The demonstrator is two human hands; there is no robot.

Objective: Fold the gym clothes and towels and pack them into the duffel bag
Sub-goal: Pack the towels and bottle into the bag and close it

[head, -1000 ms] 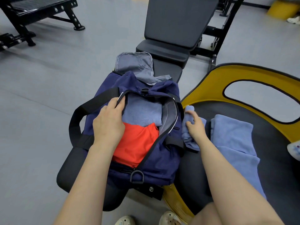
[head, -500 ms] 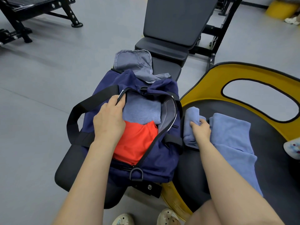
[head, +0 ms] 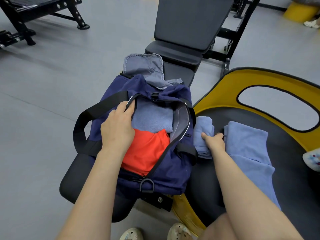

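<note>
1. Though searched for brand marks, no readable writing on the navy duffel bag [head: 173, 172], the cloths or the gym gear.
2. Sits unzipped on the dark padded counter [head: 76, 179], black carry strap [head: 97, 111] looped off its left side, grey-lined flap [head: 143, 66] thrown back at the far end.
3. Inside: a folded blue-grey towel [head: 152, 118] at the far part, an orange-red garment [head: 147, 153] nearer, overlapping the towel's near edge.
4. Left hand [head: 117, 132] at the bag's left rim, fingers [head: 129, 106] curled over the zipper edge beside the strap, pinching it between thumb and forefinger.
5. Right hand [head: 214, 142] just right of the bag, fingers curled around a small rolled blue towel [head: 202, 132] that touches the bag's side; thumb pointing toward the bag.
6. Beside it, touching the hand, a larger folded blue towel [head: 247, 149] spread over a black pad with a yellow, black-edged frame [head: 225, 84].
7. Grey gym floor [head: 52, 84] all round; a black adjustable bench [head: 188, 23] beyond the bag, a black metal frame [head: 26, 14] top left, a yellow object [head: 299, 11] top right.
8. Pale perforated clogs [head: 178, 231] at the bottom edge.
</note>
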